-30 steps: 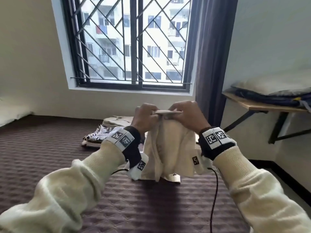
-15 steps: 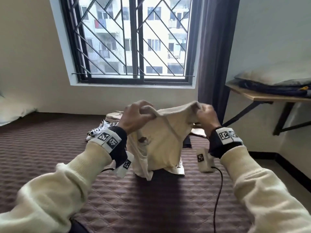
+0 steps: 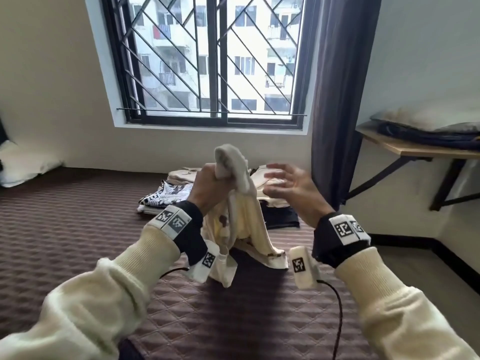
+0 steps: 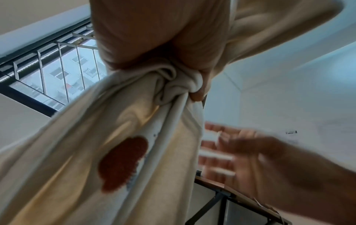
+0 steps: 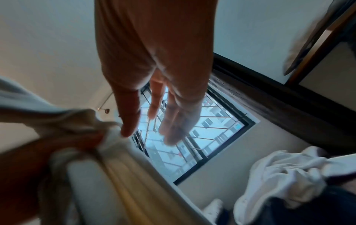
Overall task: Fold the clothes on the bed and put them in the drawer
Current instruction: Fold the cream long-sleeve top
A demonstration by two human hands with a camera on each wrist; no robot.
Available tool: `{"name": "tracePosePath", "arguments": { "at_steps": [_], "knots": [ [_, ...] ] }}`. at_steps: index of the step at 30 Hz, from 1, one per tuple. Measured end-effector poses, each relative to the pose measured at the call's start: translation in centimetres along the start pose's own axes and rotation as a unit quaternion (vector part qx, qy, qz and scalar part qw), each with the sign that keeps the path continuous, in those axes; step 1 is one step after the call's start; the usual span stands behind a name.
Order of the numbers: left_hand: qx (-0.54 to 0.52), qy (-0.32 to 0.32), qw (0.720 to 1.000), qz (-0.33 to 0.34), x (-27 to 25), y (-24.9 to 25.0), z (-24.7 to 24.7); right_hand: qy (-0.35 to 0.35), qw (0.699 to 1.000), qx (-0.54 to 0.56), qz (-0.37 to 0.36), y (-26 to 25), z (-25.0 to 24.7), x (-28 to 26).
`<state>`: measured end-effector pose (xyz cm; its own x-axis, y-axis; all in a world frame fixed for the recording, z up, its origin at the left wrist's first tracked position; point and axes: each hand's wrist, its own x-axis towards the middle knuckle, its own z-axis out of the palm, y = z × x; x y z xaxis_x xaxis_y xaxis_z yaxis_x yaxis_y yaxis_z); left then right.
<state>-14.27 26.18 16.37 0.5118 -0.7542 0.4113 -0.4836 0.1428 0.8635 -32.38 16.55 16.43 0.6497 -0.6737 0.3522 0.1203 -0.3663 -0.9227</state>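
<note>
My left hand (image 3: 211,184) grips the bunched top of a cream garment (image 3: 246,224) and holds it up over the bed (image 3: 78,229); its lower end hangs down near the quilt. The left wrist view shows the same cream garment (image 4: 134,137) with a red-brown patch, gathered in my left hand (image 4: 185,85). My right hand (image 3: 285,188) is free beside the cloth, fingers spread and straight, holding nothing. In the right wrist view the right hand (image 5: 159,115) points its straight fingers toward the window, next to the bunched garment (image 5: 108,137).
Folded clothes lie behind my hands: a black-and-white patterned piece (image 3: 166,197), cream pieces (image 3: 181,175), a dark piece (image 3: 281,216). A white pillow (image 3: 20,165) sits far left. A wall shelf (image 3: 415,149) with bedding is right, beside a dark curtain (image 3: 337,100).
Both hands held the garment's top edge before. My right hand has let go and opened; my left hand has gathered the top into a bunch and raised it.
</note>
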Motion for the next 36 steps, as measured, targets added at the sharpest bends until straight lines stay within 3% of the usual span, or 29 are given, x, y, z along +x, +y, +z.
{"name": "tracePosePath", "arguments": {
  "at_steps": [3, 5, 8, 11, 12, 15, 17, 19, 21, 24, 25, 27, 28, 30, 33, 35, 36],
  "knots": [
    [-0.089, -0.023, 0.995, -0.032, -0.5, 0.8, -0.9, -0.063, 0.993, -0.073, 0.064, 4.3, 1.5, 0.0],
    [-0.151, -0.035, 0.988, -0.023, -0.8, 1.5, -1.1, -0.051, 0.984, -0.165, 0.047, 6.7, 2.8, 0.7],
    [-0.248, -0.071, 0.966, -0.023, -0.8, 1.3, -1.8, -0.008, 0.945, -0.32, 0.075, 9.2, 4.2, 1.4],
    [-0.317, -0.06, 0.946, -0.033, 0.2, 0.9, -4.0, -0.028, 0.884, -0.43, 0.179, 12.4, 4.1, 1.7],
    [-0.317, -0.062, 0.946, -0.012, 0.8, 1.1, -4.7, -0.023, 0.88, -0.427, 0.209, 13.5, 3.4, 1.8],
    [-0.288, -0.022, 0.957, -0.037, 2.3, 0.8, -6.7, 0.038, 0.901, -0.357, 0.243, 14.9, -0.3, 1.8],
    [-0.271, 0.014, 0.959, -0.08, 3.0, -0.2, -7.6, 0.153, 0.921, -0.286, 0.216, 14.0, -3.0, 2.3],
    [-0.199, 0.028, 0.978, -0.064, 3.6, -1.3, -8.1, 0.3, 0.934, -0.13, 0.145, 11.5, -5.3, 2.5],
    [-0.107, 0.012, 0.993, -0.05, 4.0, -2.3, -8.7, 0.394, 0.916, 0.048, 0.064, 7.8, -6.4, 2.3],
    [-0.021, 0.091, 0.992, -0.081, 5.1, -3.9, -9.4, 0.393, 0.908, 0.148, -0.019, 2.4, -7.2, 1.3],
    [0.014, 0.111, 0.992, -0.056, 5.1, -3.7, -9.5, 0.371, 0.918, 0.138, -0.025, 1.3, -7.6, 0.9],
    [0.004, 0.09, 0.996, 0.019, 4.6, -2.6, -8.9, 0.322, 0.942, 0.089, -0.023, -0.2, -8.2, 0.2],
    [-0.032, 0.088, 0.995, 0.018, 4.6, -2.4, -8.6, 0.302, 0.951, 0.064, -0.017, -0.3, -8.6, -0.2],
    [-0.113, 0.106, 0.987, -0.048, 4.7, -2.8, -8.4, 0.293, 0.956, 0.031, 0.001, 0.3, -9.3, -0.8],
    [-0.216, 0.02, 0.971, -0.1, 4.2, -3.8, -8.3, 0.342, 0.938, -0.053, 0.024, 2.6, -10.2, -1.4],
    [-0.155, -0.054, 0.976, -0.146, 3.1, -3.8, -7.7, 0.349, 0.907, -0.226, 0.07, 4.9, -10.5, -1.7],
    [-0.107, -0.086, 0.976, -0.167, 2.6, -4.3, -7.4, 0.336, 0.872, -0.335, 0.119, 6.2, -10.7, -1.8]
  ]
}}
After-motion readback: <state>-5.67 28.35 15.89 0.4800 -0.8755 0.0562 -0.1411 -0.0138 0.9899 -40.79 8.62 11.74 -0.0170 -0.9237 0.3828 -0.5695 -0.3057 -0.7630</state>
